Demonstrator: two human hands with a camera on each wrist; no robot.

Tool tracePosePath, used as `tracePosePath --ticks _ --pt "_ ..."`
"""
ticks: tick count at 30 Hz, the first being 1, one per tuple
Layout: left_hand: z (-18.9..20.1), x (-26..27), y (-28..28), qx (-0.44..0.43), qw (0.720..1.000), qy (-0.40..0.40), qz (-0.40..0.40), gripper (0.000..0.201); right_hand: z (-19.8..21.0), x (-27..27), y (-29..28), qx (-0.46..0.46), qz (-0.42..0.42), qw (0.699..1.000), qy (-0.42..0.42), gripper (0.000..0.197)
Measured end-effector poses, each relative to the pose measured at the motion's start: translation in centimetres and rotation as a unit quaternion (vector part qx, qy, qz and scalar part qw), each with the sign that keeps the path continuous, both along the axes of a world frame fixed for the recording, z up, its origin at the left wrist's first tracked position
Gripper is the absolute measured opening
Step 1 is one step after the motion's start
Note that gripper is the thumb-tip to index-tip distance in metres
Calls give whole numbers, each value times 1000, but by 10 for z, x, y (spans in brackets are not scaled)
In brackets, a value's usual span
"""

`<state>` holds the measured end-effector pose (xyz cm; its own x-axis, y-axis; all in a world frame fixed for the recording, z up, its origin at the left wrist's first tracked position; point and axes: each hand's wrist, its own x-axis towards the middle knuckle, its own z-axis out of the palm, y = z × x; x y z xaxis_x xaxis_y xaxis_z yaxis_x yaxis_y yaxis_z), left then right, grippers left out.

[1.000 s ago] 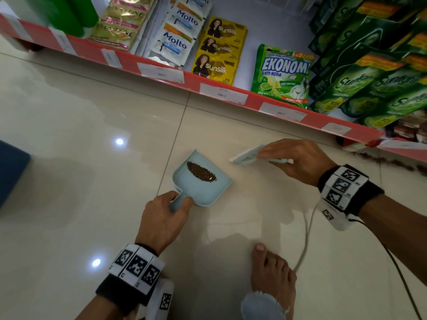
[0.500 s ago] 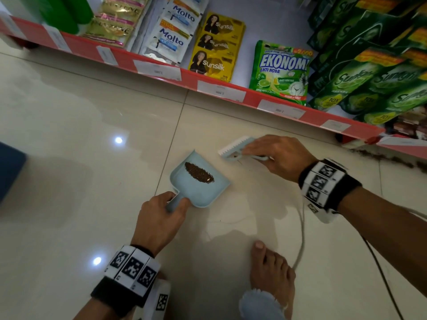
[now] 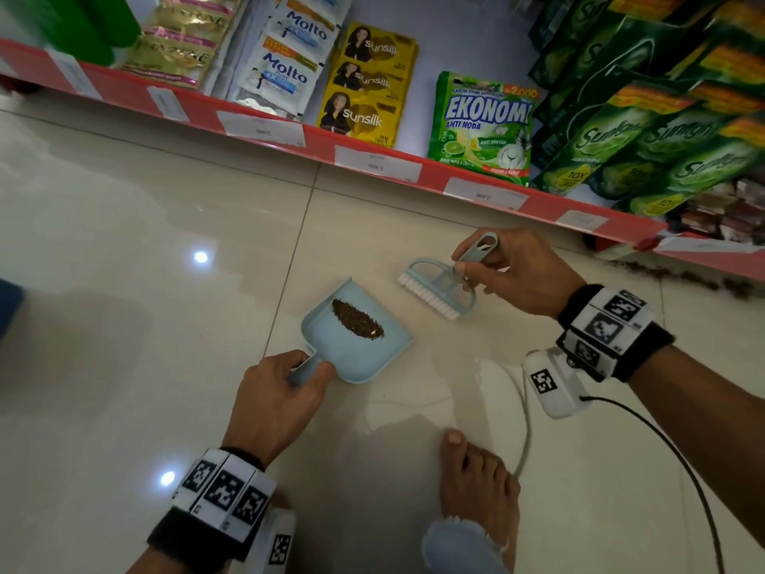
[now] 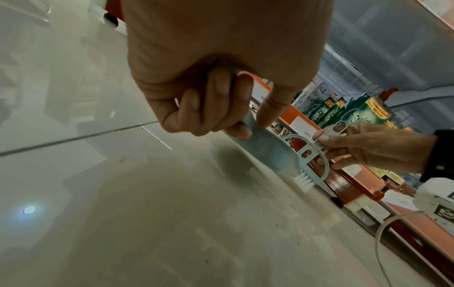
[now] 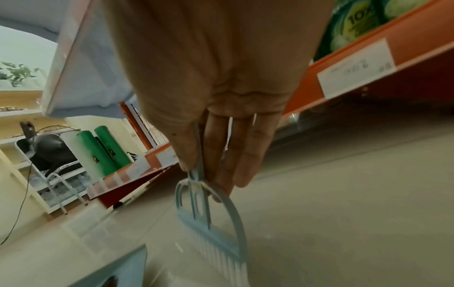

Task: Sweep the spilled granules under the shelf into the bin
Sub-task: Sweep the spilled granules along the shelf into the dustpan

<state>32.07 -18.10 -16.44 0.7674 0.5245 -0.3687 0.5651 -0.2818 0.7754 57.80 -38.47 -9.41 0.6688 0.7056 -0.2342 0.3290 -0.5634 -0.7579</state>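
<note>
A light blue dustpan point(image 3: 364, 350) lies on the tiled floor with a dark streak of granules point(image 3: 357, 319) inside it. My left hand point(image 3: 289, 383) grips its short handle, with fingers point(image 4: 216, 108) curled around it. My right hand point(image 3: 501, 267) pinches the handle of a small light blue brush point(image 3: 434, 290), which hangs bristles-down just right of the pan. From the right wrist, the brush point(image 5: 213, 229) dangles below my fingers. More dark granules point(image 3: 687, 277) lie on the floor under the shelf edge at the right. No bin is in view.
A red-edged shelf point(image 3: 372, 159) with sachets and green soap packs runs across the back, low over the floor. A bare foot point(image 3: 476, 478) stands near the bottom centre. A grey cable point(image 3: 525, 432) trails by it. A dark blue object point(image 3: 8, 300) is at the left edge.
My right hand has turned the brush from lying flat to hanging upright by its handle, and drawn it slightly away from the pan. The dustpan and left hand have hardly moved.
</note>
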Motion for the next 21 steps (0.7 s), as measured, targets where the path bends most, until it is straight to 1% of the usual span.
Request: tracePosePath --ticks 3,7,10,14,16,19,21 --pt "0 -1 -1 -3 1000 -2 7 57 -10 -8 12 15 -27 998 59 4" --pt "-1 -3 -1 -2 1000 1 12 52 -26 -14 27 15 -48 994 98 9" --pt "0 -4 0 0 1000 4 8 50 -31 -10 29 -7 -74 993 93 6" --pt "1 0 -1 -7 1000 7 7 55 -30 5 19 -2 -148 988 44 4" --pt "1 3 -2 -11 1000 9 2 49 -28 9 13 -3 -161 987 20 5" --pt "2 9 -6 -11 1000 13 -3 44 -22 8 4 0 -160 986 39 5" --pt "2 13 -8 -3 1000 14 -9 44 -15 5 1 21 -158 985 60 7"
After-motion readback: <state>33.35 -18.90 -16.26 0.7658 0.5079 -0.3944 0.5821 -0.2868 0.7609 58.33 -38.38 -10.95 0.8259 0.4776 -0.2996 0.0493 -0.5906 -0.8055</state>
